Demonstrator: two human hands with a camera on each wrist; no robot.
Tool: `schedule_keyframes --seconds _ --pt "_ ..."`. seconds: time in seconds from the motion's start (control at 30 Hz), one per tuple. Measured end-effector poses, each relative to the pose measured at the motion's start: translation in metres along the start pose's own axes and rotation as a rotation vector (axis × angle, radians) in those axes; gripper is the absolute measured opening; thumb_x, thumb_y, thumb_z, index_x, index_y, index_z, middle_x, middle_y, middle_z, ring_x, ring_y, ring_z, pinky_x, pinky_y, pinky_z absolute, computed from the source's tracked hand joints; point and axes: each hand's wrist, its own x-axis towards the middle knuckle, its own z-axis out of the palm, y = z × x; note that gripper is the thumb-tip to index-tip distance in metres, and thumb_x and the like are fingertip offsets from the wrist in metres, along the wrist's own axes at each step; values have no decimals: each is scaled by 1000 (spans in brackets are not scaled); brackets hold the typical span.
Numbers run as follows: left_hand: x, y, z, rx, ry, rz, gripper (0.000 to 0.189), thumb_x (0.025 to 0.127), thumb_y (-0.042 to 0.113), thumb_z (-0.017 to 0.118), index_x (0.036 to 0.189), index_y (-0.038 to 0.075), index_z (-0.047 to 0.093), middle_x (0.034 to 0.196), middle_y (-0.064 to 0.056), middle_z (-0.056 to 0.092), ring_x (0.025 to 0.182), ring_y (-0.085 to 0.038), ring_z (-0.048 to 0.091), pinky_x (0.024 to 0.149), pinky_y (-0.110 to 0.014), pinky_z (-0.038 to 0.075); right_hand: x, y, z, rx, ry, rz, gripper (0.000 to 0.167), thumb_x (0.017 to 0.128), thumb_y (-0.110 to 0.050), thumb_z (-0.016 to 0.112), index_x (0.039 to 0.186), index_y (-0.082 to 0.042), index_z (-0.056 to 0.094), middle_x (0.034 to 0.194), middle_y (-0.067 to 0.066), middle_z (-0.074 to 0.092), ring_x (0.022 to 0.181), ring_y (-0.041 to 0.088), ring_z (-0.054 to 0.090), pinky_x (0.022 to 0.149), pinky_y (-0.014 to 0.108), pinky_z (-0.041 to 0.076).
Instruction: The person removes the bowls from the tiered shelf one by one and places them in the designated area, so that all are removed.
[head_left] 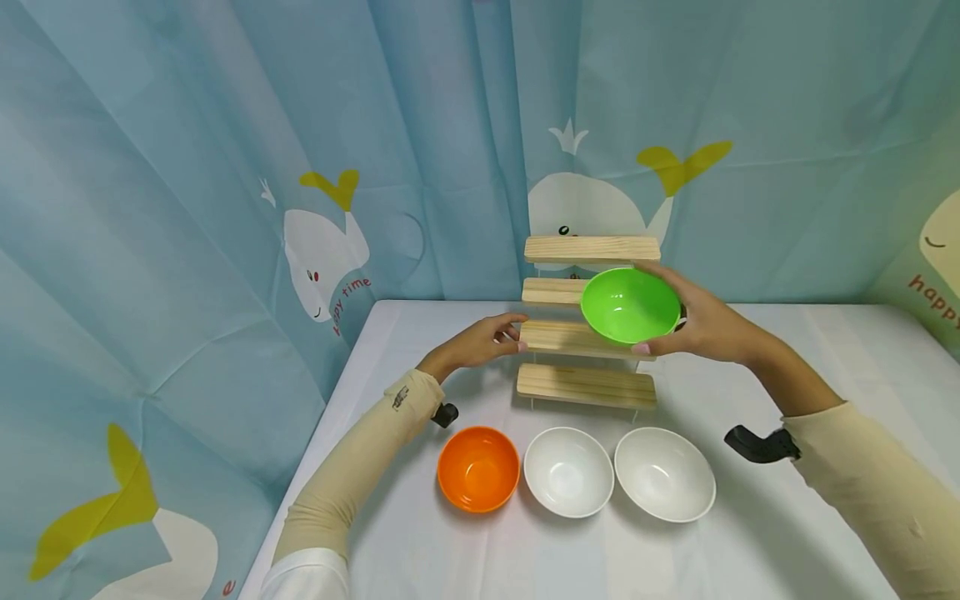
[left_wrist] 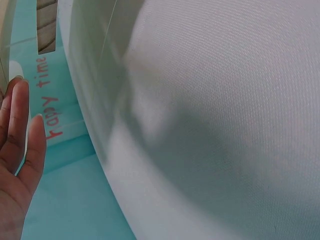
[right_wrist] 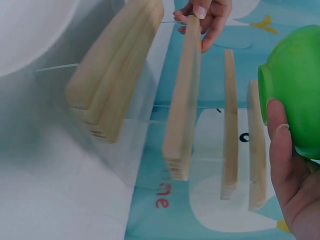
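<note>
My right hand (head_left: 708, 321) grips a green bowl (head_left: 630, 305) by its rim and side, holding it up in front of the upper tiers of a wooden display rack (head_left: 585, 385). The bowl tilts so that its inside faces the head camera. In the right wrist view, the thumb lies along the outside of the green bowl (right_wrist: 295, 90). My left hand (head_left: 480, 340) pinches the left end of the rack's second-lowest slat (head_left: 577, 338), thumb and fingers on opposite sides of it. The left wrist view catches only some of this hand's fingers (left_wrist: 19, 120).
In front of the rack, an orange bowl (head_left: 478, 470), a white bowl (head_left: 568, 472) and another white bowl (head_left: 665, 475) stand in a row on the white tablecloth (head_left: 787, 517). Behind the table hangs a blue curtain (head_left: 450, 150) with whale prints.
</note>
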Motion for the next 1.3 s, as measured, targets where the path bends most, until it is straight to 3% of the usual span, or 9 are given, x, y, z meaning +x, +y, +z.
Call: schedule_keyframes --seconds 0.3,0.53,0.87,1.1,1.3 --pt "0 -2 0 -5 -1 -4 61 101 30 63 154 12 39 126 -10 61 117 -24 60 97 -35 51 -18 12 0 -23 -9 15 115 74 -13 89 162 -19 16 140 19 42 109 22 49 75 25 54" --pt "-1 -3 0 -12 -1 -6 60 101 30 64 154 13 40 126 -9 61 117 -23 60 97 -34 51 -34 19 -2 -20 15 29 115 72 -11 90 161 -23 19 138 16 43 103 7 50 72 26 55" --pt "0 -2 0 -9 3 -1 60 101 31 64 154 13 41 126 -9 62 116 -23 60 97 -34 50 -57 33 -5 -11 10 -3 117 71 -6 88 162 -24 17 139 10 38 104 3 50 70 25 55" --pt "0 -1 -1 1 7 12 60 101 30 63 154 13 41 126 -11 62 116 -24 60 97 -34 50 -70 39 -6 -22 28 -4 118 70 -3 88 162 -18 16 138 8 36 103 1 49 69 23 55" --pt "1 -2 0 -17 -2 0 62 101 31 64 154 13 40 127 -10 61 117 -24 59 98 -34 50 -79 41 -5 -31 27 11 119 70 -4 89 162 -22 16 135 8 39 100 1 51 68 23 55"
